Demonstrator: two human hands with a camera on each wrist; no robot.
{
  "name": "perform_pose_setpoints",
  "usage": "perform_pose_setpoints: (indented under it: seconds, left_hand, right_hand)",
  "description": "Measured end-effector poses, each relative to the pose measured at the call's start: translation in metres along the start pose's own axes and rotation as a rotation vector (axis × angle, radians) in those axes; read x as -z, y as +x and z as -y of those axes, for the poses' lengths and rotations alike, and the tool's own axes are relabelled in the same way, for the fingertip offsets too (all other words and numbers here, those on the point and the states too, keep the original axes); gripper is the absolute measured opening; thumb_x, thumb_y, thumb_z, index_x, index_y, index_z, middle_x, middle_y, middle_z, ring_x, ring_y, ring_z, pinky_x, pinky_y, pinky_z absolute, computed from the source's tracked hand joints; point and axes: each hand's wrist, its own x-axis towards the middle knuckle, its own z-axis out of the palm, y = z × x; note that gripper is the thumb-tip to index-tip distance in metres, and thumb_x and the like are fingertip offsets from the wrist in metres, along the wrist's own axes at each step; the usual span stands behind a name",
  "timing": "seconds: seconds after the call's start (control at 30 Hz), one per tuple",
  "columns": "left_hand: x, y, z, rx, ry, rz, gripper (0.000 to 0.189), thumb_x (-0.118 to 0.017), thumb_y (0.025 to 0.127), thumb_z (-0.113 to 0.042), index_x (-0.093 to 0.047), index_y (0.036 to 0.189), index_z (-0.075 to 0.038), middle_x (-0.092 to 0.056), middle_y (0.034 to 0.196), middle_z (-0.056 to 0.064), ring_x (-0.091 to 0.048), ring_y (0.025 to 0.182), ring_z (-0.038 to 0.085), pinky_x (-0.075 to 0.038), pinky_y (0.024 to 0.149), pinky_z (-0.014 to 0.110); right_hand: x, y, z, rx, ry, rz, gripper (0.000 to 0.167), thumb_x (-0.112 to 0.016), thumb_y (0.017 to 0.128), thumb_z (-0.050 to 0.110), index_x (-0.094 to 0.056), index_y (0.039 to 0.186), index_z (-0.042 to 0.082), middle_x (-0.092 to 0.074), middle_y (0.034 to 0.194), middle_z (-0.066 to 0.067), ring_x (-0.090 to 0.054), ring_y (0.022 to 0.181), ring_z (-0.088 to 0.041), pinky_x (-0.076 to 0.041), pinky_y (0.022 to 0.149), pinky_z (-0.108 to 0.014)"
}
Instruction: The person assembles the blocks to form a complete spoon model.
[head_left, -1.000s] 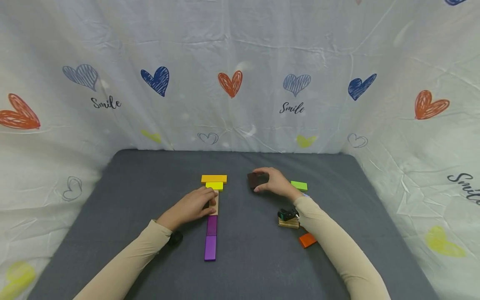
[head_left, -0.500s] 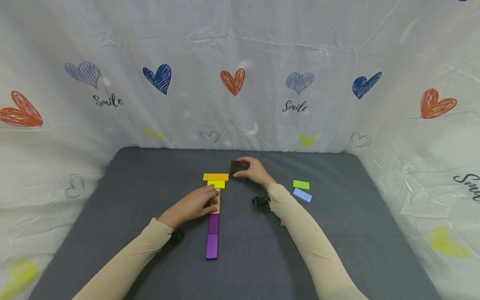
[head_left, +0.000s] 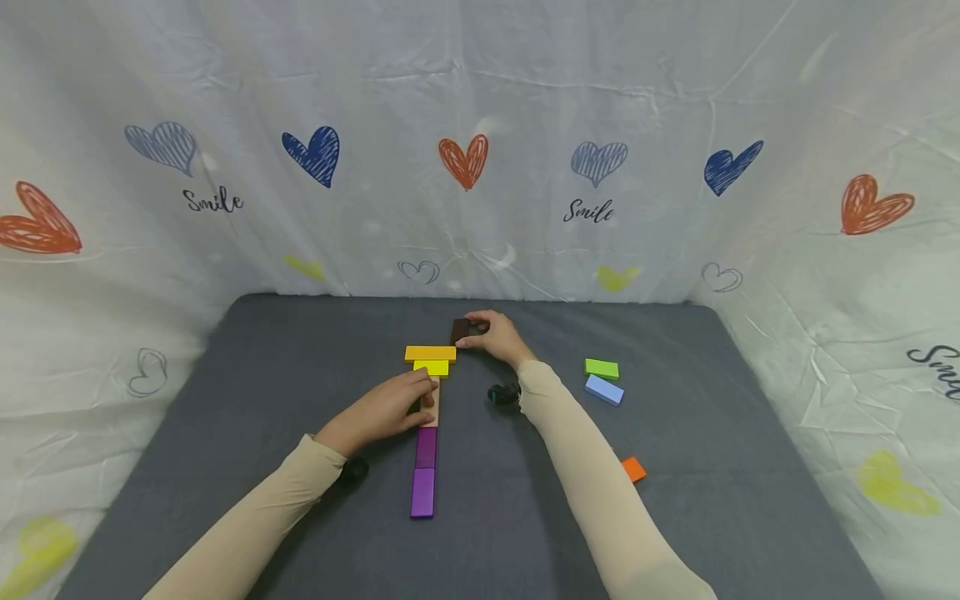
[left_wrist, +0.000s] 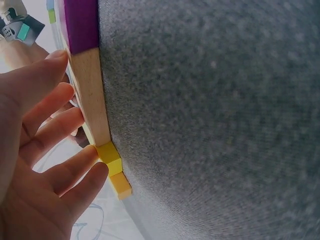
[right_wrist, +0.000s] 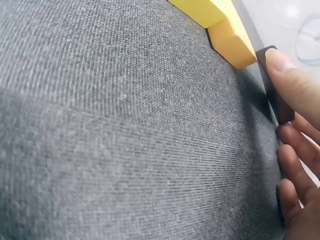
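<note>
A dark brown block (head_left: pixel 459 332) is pinched between the thumb and fingers of my right hand (head_left: pixel 498 340), at the right end of an amber block (head_left: pixel 431 354) lying crosswise. In the right wrist view the brown block (right_wrist: pixel 276 92) is tilted, one end by the amber block's corner (right_wrist: pixel 232 42). My left hand (head_left: pixel 378 412) rests with relaxed fingertips on a plain wooden block (left_wrist: pixel 90 95), its thumb close to the purple joint. The wooden block stands in line between a yellow block (head_left: pixel 432 368) and two purple blocks, one darker (head_left: pixel 426 448), one brighter (head_left: pixel 422 493).
To the right on the grey table (head_left: pixel 510 517) lie a green block (head_left: pixel 602 368), a light blue block (head_left: pixel 604 390) and an orange block (head_left: pixel 634 469) partly behind my right sleeve (head_left: pixel 592 467). Behind the table hangs a white curtain (head_left: pixel 525 83) with printed hearts.
My right hand has carried the dark brown block left and away from me, to the amber block's end. The brown block has turned more lengthwise. My left hand stays on the wooden block.
</note>
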Motion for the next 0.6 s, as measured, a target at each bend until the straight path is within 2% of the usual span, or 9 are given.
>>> perform_pose_setpoints:
  seconds: [0.6]
  left_hand:
    - [0.0008,0.0003,0.0012,0.003,0.001,-0.002,0.021,-0.075,0.089,-0.029,-0.067,0.102,-0.014,-0.063,0.107,0.000,-0.063,0.100,0.015,-0.055,0.091,0.035]
  right_hand:
    - [0.0018,0.0036,0.0017,-0.024,-0.040,0.053,0.064,-0.083,0.081,0.031,-0.059,0.138,0.019,-0.056,0.137,-0.005,-0.052,0.125,-0.027,-0.044,0.109,-0.042]
